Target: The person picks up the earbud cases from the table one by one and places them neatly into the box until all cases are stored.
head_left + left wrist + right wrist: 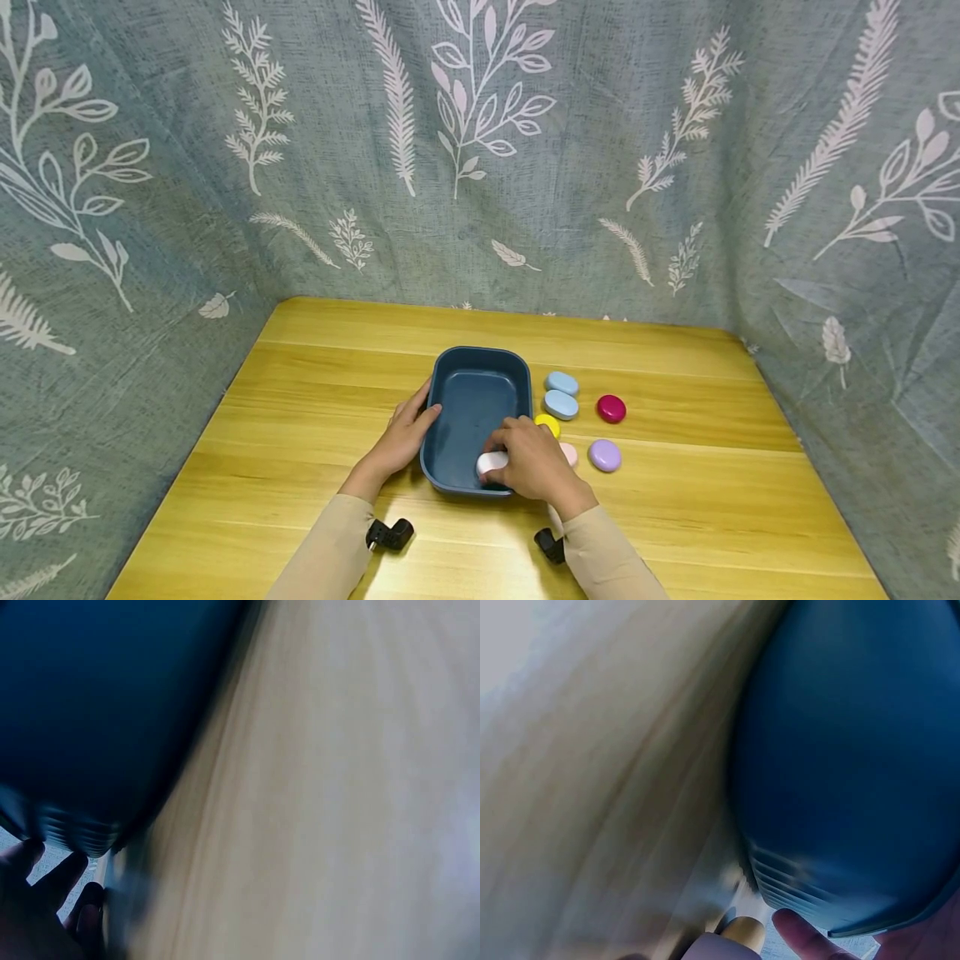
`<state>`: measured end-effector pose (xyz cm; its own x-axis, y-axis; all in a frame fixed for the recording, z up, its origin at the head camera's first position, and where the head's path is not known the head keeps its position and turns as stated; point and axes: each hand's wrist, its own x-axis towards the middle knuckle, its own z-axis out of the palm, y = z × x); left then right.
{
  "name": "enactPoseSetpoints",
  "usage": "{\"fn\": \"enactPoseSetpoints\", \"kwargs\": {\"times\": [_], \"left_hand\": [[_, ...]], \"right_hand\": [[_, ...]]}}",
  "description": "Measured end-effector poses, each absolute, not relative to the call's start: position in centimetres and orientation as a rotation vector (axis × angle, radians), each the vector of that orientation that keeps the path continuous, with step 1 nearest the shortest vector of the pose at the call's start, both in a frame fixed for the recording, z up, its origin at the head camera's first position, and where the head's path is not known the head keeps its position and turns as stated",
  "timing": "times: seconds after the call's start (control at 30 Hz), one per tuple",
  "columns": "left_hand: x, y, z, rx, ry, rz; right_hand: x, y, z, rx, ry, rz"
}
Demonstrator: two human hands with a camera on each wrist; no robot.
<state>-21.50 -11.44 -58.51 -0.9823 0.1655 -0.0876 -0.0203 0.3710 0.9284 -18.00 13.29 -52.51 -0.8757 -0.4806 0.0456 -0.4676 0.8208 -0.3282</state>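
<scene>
A dark blue plastic bin [480, 392] stands on the wooden table. My left hand [403, 435] holds its left side, thumb over the rim and fingers along the outer wall. In the left wrist view, those fingers [64, 881] reach the ribbed outside. My right hand [531, 457] reaches over the right rim and pinches a white oval soap-like piece [491, 464] inside, near the front right corner. The right wrist view shows the bin's outer wall [840, 772] and a finger [806, 934] beside its ribs; the white piece is hidden there.
Right of the bin lie two light blue ovals [561, 405], a yellow piece [550, 423], a pale pink one [570, 453], a lilac one [605, 456] and a dark red one [611, 408]. My right wrist partly covers something white [555, 520]. A patterned curtain [495, 233] surrounds the table.
</scene>
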Motion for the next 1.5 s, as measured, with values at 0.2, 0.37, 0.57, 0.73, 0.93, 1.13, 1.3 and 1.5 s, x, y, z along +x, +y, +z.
{"fn": "enactPoseSetpoints", "kwargs": {"times": [0.2,0.37,0.57,0.73,0.93,1.13,1.3,1.5], "left_hand": [[-21.6,-11.5,-58.5,0.131,2.46,1.669],[-21.6,-11.5,-58.6,0.125,2.449,1.683],[-21.6,-11.4,-58.6,0.128,2.453,1.68],[-21.5,-11.4,-58.6,0.132,2.455,1.673],[-21.5,-11.4,-58.3,0.14,2.441,1.681],[-21.4,-11.4,-58.2,0.138,2.433,1.685],[-21.4,-11.4,-58.1,0.138,2.435,1.681],[-21.3,-11.3,-58.0,0.144,2.433,1.688]], "right_hand": [[-18.2,13.3,-52.8,-0.764,2.965,-0.505],[-18.2,13.3,-52.7,-0.755,2.959,-0.513],[-18.1,13.4,-52.6,-0.751,2.955,-0.538],[-18.0,13.4,-52.5,-0.755,2.957,-0.576],[-17.9,13.6,-52.4,-0.77,2.981,-0.608],[-17.8,14.0,-52.3,-0.779,2.994,-0.692],[-17.7,14.5,-52.2,-0.792,3.0,-0.755],[-17.5,14.9,-51.8,-0.813,2.997,-0.817]]}}
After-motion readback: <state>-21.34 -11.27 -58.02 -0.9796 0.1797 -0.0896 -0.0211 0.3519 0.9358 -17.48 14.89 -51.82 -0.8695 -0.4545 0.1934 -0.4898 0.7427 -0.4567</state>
